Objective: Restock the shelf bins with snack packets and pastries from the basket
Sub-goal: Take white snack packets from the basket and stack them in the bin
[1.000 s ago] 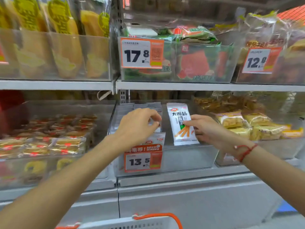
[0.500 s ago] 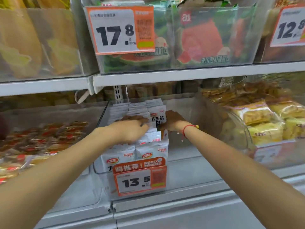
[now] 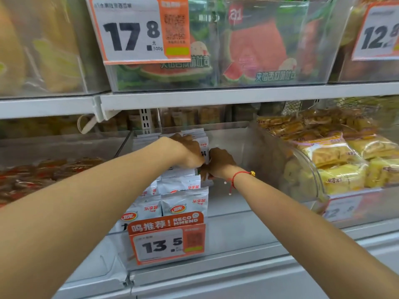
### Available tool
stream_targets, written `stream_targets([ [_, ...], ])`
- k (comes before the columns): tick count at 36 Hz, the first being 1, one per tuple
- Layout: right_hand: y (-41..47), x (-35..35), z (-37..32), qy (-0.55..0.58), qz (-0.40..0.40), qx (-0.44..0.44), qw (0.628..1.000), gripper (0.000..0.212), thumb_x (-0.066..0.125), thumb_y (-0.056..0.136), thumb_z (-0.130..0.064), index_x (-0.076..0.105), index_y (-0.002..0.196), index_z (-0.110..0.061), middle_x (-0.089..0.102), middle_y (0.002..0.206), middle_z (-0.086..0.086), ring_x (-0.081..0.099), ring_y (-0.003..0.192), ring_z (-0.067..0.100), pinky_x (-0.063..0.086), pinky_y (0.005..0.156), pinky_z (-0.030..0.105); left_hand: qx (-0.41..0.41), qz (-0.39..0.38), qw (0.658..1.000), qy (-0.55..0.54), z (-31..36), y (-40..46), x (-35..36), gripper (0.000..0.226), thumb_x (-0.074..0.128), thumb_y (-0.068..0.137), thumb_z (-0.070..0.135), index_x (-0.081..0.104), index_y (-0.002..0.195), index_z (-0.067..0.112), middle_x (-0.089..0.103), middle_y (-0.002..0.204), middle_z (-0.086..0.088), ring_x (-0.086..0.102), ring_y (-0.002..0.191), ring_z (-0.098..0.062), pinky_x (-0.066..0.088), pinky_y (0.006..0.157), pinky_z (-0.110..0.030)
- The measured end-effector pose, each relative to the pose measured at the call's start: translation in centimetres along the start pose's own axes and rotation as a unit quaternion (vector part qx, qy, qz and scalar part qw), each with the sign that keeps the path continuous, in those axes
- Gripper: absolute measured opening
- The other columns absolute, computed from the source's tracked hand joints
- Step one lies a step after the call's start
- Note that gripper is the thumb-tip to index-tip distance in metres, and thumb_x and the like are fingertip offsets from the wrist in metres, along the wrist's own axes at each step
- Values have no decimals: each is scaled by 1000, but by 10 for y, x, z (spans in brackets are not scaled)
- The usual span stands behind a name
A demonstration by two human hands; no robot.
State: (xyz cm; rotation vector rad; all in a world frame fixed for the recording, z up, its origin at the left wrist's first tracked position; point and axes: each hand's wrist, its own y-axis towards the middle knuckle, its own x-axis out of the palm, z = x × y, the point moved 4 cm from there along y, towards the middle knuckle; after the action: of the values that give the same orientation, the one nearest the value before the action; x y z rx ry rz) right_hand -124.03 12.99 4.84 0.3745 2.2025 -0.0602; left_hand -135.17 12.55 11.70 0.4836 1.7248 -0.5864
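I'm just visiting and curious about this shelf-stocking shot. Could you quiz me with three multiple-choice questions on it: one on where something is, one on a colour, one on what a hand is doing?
1. Where do both hands work?
A. In the clear bin behind the 13.5 price tag
B. In the bin of watermelon-print packs
C. In the bin of yellow pastries

2. What colour is the string on the right wrist?
A. Blue
B. Red
C. White

3. What is the right hand doing?
A. Hanging idle
B. Pointing at a tag
C. Holding a white packet at the row of packets

Answers:
1 A: the left hand and right hand meet over the white packets above that tag.
2 B: the wrist string is red with a small gold bead.
3 C: its fingers curl at the packet's edge.
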Motion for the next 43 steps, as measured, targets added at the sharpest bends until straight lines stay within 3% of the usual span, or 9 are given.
stream_targets([
  [4,7,0,6,13,-4,10,1000,32,76,79,-33,66,97,-10,74,91,9,72,78,22,58,82,36,-25,-14,1000,8,1,5,0,50,35,98,42,40,145,27,41,148,-3,37,135,-24,35,107,-36],
  [8,9,5,8,103,-92,55,989,32,77,78,-10,63,105,0,74,91,13,73,78,20,59,77,30,-39,-22,999,30,2,3,-1,50,33,99,42,38,145,25,36,149,-6,34,136,-28,32,107,-38],
  [14,11,8,8,130,-81,80,985,42,72,81,-4,49,116,2,69,84,13,71,66,18,60,60,26,-44,-27,998,23,2,6,-1,50,34,100,44,33,148,29,36,149,-3,34,136,-26,31,107,-37],
  [19,5,5,4,93,-102,69,988,38,70,84,-8,53,117,2,70,93,17,71,73,21,60,68,29,-57,-58,996,32,5,7,-2,55,34,99,46,33,149,23,39,148,-7,38,134,-28,35,110,-42],
  [23,-18,-12,-3,73,-134,71,986,33,64,91,-11,56,120,4,69,106,19,67,87,23,56,82,30,-39,-68,997,-20,12,-8,-9,51,32,103,35,29,150,15,35,152,-11,35,138,-29,33,113,-41],
  [26,-41,-26,-8,54,-152,64,985,34,60,93,-13,52,124,-1,66,116,19,66,104,27,54,87,31,-5,-55,997,-49,12,-21,-13,43,32,104,23,39,145,11,42,146,-12,41,132,-28,36,108,-38],
  [32,-88,-50,-15,-5,-26,-17,1000,21,61,90,-14,67,105,-2,69,106,14,67,92,30,57,82,41,68,68,990,-106,13,-63,-19,35,41,98,27,59,127,20,59,130,-5,55,115,-25,47,97,-40],
  [39,-173,-75,-26,22,118,-75,990,6,68,86,-25,62,85,-23,60,70,-9,61,72,12,48,69,26,93,248,940,-216,20,-157,-17,25,50,92,35,65,113,37,67,110,14,60,103,-10,45,79,-30],
  [43,-220,-73,-43,63,98,-86,989,10,70,85,-25,61,82,-22,65,69,-1,62,62,11,50,63,26,53,292,912,-283,18,-215,-1,17,54,90,42,67,101,38,68,96,19,61,91,-4,48,78,-31],
])
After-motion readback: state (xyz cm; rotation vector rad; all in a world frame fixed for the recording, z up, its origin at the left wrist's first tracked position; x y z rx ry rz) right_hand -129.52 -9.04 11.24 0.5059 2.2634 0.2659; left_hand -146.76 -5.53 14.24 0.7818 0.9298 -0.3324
